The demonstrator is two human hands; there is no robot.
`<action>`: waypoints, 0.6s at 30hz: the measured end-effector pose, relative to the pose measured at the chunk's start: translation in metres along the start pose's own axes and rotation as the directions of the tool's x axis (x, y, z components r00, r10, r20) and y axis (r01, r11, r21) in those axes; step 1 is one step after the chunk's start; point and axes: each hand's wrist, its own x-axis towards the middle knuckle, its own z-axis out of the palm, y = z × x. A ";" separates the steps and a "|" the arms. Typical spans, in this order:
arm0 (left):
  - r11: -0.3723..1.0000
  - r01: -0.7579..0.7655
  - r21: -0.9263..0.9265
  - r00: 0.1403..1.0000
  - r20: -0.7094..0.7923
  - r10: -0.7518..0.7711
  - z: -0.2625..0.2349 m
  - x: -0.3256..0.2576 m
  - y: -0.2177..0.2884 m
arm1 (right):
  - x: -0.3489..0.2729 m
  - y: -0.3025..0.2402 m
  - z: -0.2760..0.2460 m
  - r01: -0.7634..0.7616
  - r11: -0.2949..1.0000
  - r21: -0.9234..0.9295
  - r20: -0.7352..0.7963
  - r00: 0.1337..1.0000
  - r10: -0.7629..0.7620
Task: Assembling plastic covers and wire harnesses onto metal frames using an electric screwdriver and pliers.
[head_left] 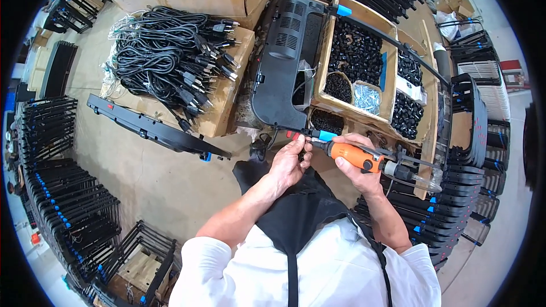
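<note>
My right hand [362, 175] is wrapped round an orange electric screwdriver [351, 155], which lies nearly level with its tip pointing left. Just left of that tip, my left hand [289, 164] is closed, thumb and fingers pinched together; what they hold is too small to make out. Beyond the fingers are a small red piece [292, 135] and a blue piece [327, 136] at the lower edge of a black plastic frame [274, 101]. The frame has a vented housing at its far end.
A cardboard box [387, 115] on the right holds black plastic parts [356, 51] and silvery screws [367, 98]. Bundled black power cords [165, 57] lie on cardboard at left, near a long black bar [149, 127]. Stacked black frames [68, 204] stand on both sides.
</note>
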 end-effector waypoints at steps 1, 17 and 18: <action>1.000 0.004 -0.008 1.000 0.011 -0.004 0.000 0.001 0.000 | 0.000 0.000 0.002 -0.007 0.999 0.045 -0.005 1.000 0.007; 0.992 0.078 0.102 0.993 -0.099 -0.068 0.008 -0.009 0.000 | 0.026 -0.008 0.024 -0.113 0.993 -0.022 0.008 0.994 0.113; 0.984 0.050 0.171 0.997 -0.067 -0.039 0.003 -0.011 -0.001 | 0.030 -0.012 0.026 -0.137 0.989 -0.061 0.008 0.990 0.138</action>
